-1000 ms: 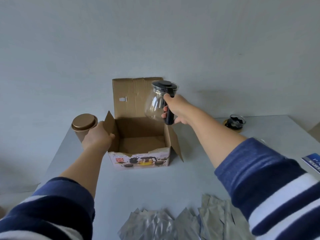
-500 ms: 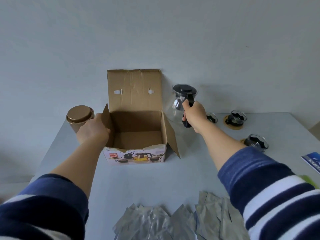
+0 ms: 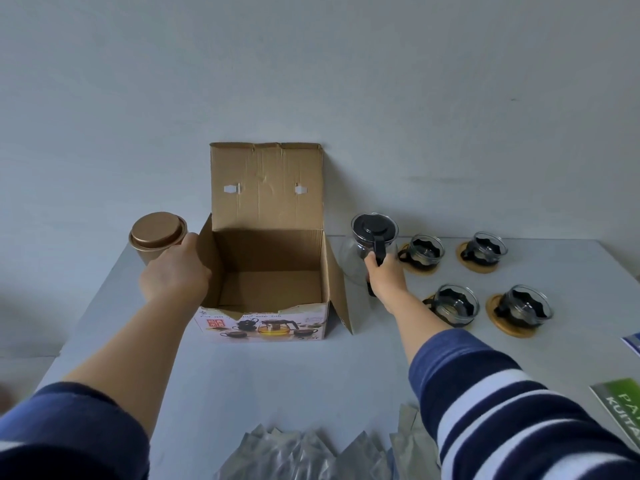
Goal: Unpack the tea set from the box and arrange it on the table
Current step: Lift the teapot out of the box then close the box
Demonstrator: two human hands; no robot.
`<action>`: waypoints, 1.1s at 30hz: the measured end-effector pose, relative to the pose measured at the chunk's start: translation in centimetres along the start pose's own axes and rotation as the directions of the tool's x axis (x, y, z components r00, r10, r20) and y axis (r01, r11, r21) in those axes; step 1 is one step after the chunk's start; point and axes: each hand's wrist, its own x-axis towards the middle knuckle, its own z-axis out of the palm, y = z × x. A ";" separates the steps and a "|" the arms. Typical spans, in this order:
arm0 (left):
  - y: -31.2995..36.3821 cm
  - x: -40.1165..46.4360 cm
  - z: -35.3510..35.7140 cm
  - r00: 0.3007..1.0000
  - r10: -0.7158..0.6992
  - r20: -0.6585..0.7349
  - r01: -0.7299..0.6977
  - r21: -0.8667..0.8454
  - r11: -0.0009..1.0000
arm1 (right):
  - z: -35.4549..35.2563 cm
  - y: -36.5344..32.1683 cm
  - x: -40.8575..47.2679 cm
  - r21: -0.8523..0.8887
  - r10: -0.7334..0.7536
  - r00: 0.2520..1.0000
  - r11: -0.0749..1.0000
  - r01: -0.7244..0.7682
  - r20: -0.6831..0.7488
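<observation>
An open cardboard box [image 3: 266, 282] with a printed front stands on the white table [image 3: 284, 382]; its inside looks bare. My left hand [image 3: 173, 275] grips the box's left flap. My right hand [image 3: 386, 278] holds the black handle of a glass teapot [image 3: 367, 251] with a black lid, low at the table just right of the box. Right of the teapot, several glass cups in black holders sit on round wooden coasters, the nearest cup [image 3: 424, 252] close beside the teapot.
A copper-coloured lidded tin [image 3: 157, 239] stands left of the box, behind my left hand. Silver foil packets [image 3: 304, 452] lie along the near edge. Green and blue booklets [image 3: 623, 407] rest at the right edge. A wall rises directly behind the table.
My right hand carried the teapot from above the box rightward and down to the table beside the cups. My left hand stayed on the box flap. The view tilted down.
</observation>
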 end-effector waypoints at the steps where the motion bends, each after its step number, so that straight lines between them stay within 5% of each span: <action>1: 0.1 -0.1 0.0 1.000 -0.001 -0.002 0.001 0.003 1.000 | 0.0 0.1 -0.1 -0.016 0.016 1.000 1.000 -0.016 0.007; 10: 0.1 -0.5 -0.7 0.999 -0.021 0.025 0.020 0.017 1.000 | 2.0 2.5 -2.7 -0.267 0.141 0.988 0.952 -0.152 -0.058; 13: -0.6 -0.7 -0.7 0.999 -0.019 0.029 0.018 0.027 0.999 | 4.4 3.4 -5.6 -0.062 0.371 0.927 0.928 -0.368 0.054; 15: -1.2 -0.7 -0.7 0.998 -0.020 0.052 0.018 0.034 0.999 | 5.4 2.9 -7.3 0.117 0.555 0.813 0.808 -0.577 0.174; 18: -2.3 -1.1 -0.7 0.999 -0.009 0.048 0.007 0.045 0.999 | 6.0 3.3 -7.6 0.452 0.623 0.726 0.580 -0.678 0.289; 23: -3.7 -1.9 -0.7 0.992 0.077 0.097 -0.069 -0.083 0.994 | 5.8 3.5 -9.2 0.749 0.477 0.834 0.437 -0.498 0.277; 26: -3.9 -2.3 0.3 0.951 0.180 0.253 -0.117 -0.243 0.963 | 5.0 1.6 -11.3 0.884 0.438 0.891 0.362 -0.295 0.118; 29: -4.2 -3.3 1.0 0.944 0.162 0.287 -0.102 -0.212 0.972 | 4.6 -0.2 -13.0 0.817 0.292 0.947 0.573 -0.061 -0.135; 33: -4.6 -4.4 1.0 0.956 0.165 0.243 -0.126 -0.169 0.978 | 3.5 -1.6 -13.6 0.545 -0.006 0.906 0.798 0.259 -0.423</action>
